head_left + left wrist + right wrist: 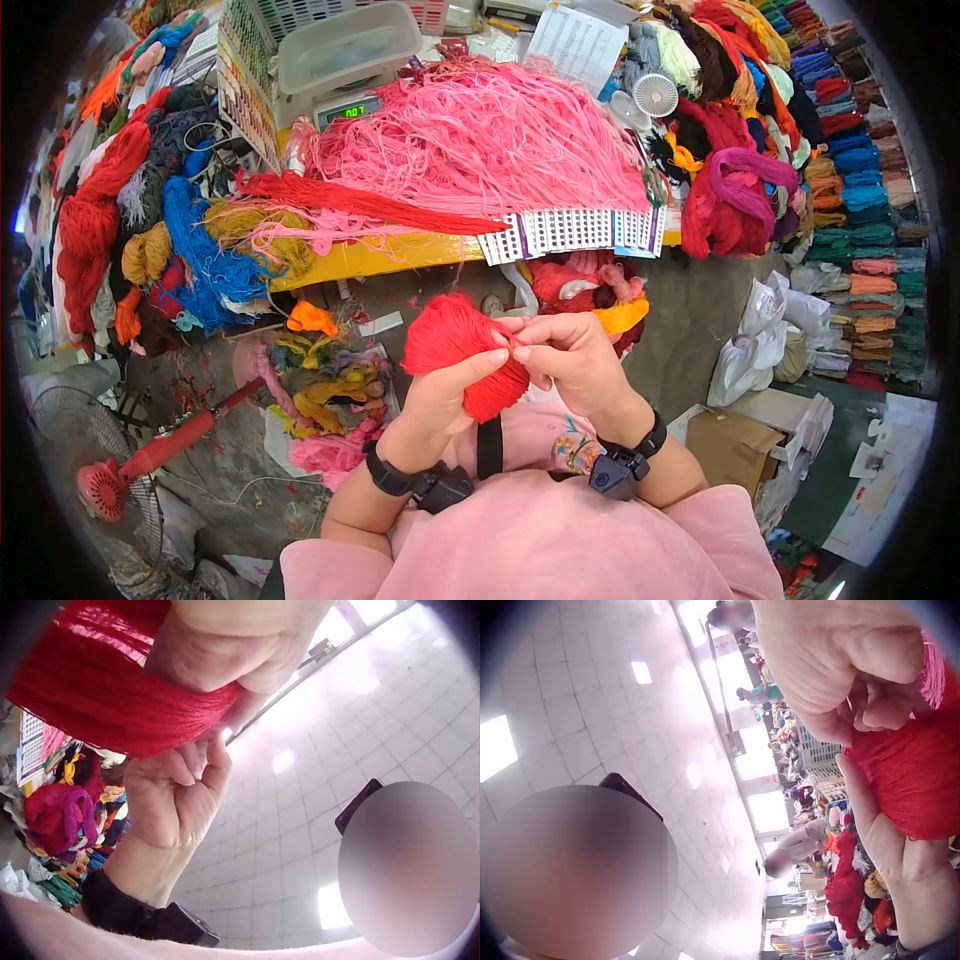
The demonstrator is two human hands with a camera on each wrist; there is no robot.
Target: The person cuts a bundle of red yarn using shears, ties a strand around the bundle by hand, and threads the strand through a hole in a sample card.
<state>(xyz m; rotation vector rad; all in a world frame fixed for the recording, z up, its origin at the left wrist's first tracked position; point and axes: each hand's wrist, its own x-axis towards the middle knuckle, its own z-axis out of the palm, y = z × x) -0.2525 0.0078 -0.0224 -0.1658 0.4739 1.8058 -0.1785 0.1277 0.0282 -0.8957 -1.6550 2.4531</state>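
Observation:
A thick bundle of red yarn (450, 340) is held up in front of the pink shirt. My left hand (452, 392) grips it from below, thumb laid across its front. At the bundle's right end, my right hand (578, 358) pinches the yarn between thumb and forefinger, close to the left fingertips. In the left wrist view the red yarn (142, 712) is gathered tightly toward the fingers, with the right hand (172, 791) just beneath it. The right wrist view has the right hand (847, 671) curled above the left hand (900, 855).
Beyond the hands, a yellow-edged table (370, 258) bears a large pink yarn heap (490, 140), a red skein (380, 207) and sample cards (570, 232). A fan (110, 490) stands at left. Cardboard boxes (735, 448) sit at right. Other people (799, 851) are in the background.

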